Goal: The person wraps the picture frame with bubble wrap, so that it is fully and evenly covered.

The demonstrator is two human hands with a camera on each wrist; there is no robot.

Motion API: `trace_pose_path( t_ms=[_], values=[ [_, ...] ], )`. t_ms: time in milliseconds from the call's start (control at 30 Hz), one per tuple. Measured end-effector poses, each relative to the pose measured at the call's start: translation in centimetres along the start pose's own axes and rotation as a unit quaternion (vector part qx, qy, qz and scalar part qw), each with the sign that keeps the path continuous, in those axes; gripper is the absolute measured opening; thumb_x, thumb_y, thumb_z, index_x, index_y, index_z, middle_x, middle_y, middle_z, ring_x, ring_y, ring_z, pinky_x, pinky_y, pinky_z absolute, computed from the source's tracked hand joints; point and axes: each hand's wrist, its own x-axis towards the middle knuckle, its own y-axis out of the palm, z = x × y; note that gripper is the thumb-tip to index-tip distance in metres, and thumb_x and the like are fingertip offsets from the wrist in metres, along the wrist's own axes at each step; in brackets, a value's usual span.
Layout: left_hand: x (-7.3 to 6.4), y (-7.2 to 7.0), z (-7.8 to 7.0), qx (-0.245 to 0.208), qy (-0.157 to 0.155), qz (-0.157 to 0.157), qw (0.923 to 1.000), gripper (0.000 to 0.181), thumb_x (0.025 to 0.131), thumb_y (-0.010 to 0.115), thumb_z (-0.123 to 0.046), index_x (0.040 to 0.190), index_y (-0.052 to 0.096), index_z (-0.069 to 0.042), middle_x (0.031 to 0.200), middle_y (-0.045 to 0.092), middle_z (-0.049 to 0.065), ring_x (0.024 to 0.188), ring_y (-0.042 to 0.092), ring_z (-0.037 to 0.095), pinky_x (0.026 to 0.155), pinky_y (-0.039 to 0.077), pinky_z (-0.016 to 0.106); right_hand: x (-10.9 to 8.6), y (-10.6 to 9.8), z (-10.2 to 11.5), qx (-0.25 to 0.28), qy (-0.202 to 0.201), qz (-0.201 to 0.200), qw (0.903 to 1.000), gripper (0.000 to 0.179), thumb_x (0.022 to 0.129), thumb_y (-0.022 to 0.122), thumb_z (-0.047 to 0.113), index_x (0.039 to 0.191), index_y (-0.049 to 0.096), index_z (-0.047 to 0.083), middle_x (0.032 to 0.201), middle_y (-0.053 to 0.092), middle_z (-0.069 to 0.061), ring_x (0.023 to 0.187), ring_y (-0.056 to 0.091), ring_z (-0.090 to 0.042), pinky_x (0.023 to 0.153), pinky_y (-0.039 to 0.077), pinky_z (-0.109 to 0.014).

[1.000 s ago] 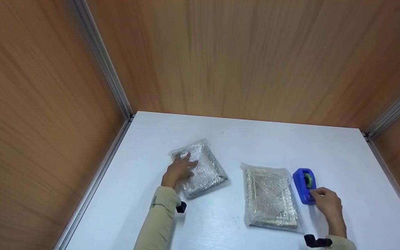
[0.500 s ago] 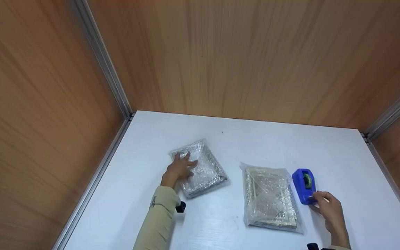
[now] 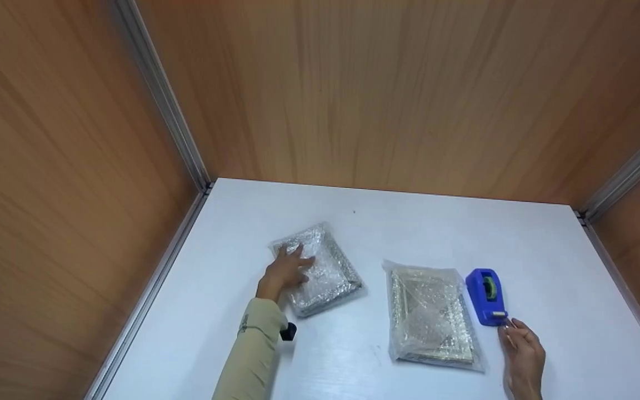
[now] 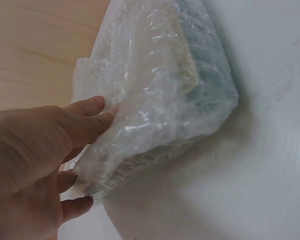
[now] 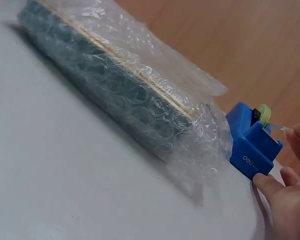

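My left hand point(image 3: 284, 273) rests with spread fingers on a flat bubble-wrapped package point(image 3: 331, 278), which lies askew on the white table. Close up in the left wrist view, the fingertips point(image 4: 95, 105) press against the loose plastic at the package's edge. On the right, my right hand point(image 3: 526, 355) is at the front end of a blue tape dispenser point(image 3: 480, 304). Its thumb and index finger pinch the end of the clear tape point(image 5: 276, 126), which stretches from the roll past the toothed cutter. Another finger touches the dispenser's base.
A second bubble-wrapped package point(image 3: 431, 316), with a gold-coloured frame edge showing through, lies between the hands, just left of the dispenser. Wood-patterned panels point(image 3: 386, 100) enclose the white table point(image 3: 331, 366) at the back and sides.
My right hand has drawn back toward the front edge, away from the dispenser's cutter, pulling tape out. The left hand and both packages have stayed in place.
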Motion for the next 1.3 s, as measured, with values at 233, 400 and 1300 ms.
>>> trace_pose_path(
  t_ms=[233,400,1300],
  values=[
    [0.0,0.1,-0.1,0.008,0.0,0.004,1.0,0.054,0.086,0.062,-0.027,0.137,0.044,-0.029,0.154,0.015,0.006,0.139,0.001,0.04,0.099,0.032,0.06,-0.2,-0.2,-0.5,0.013,0.002,-0.008,0.9999,0.015,0.094,0.046,0.005,0.094,0.051,-0.01,0.114,0.04,-0.006,0.109,0.047,-0.014,0.094,0.044,-0.022],
    [-0.2,-0.4,-0.2,0.006,-0.006,0.005,1.0,0.055,0.086,0.063,-0.027,0.137,0.044,-0.029,0.154,0.014,0.006,0.139,0.002,0.039,0.099,0.031,0.061,-0.4,0.0,-0.3,-0.065,0.004,-0.005,0.9979,0.018,0.094,0.046,0.007,0.094,0.053,-0.009,0.106,0.053,-0.002,0.099,0.056,-0.007,0.089,0.047,-0.019],
    [-0.2,0.0,-0.1,-0.001,-0.009,-0.001,1.0,0.054,0.086,0.063,-0.027,0.137,0.044,-0.031,0.154,0.013,0.004,0.139,0.0,0.038,0.1,0.032,0.059,-0.6,0.1,-0.7,-0.26,-0.001,-0.05,0.9642,0.037,0.09,0.059,0.028,0.074,0.05,-0.004,0.12,0.056,-0.007,0.079,0.053,0.01,0.072,0.049,-0.01]
  ],
)
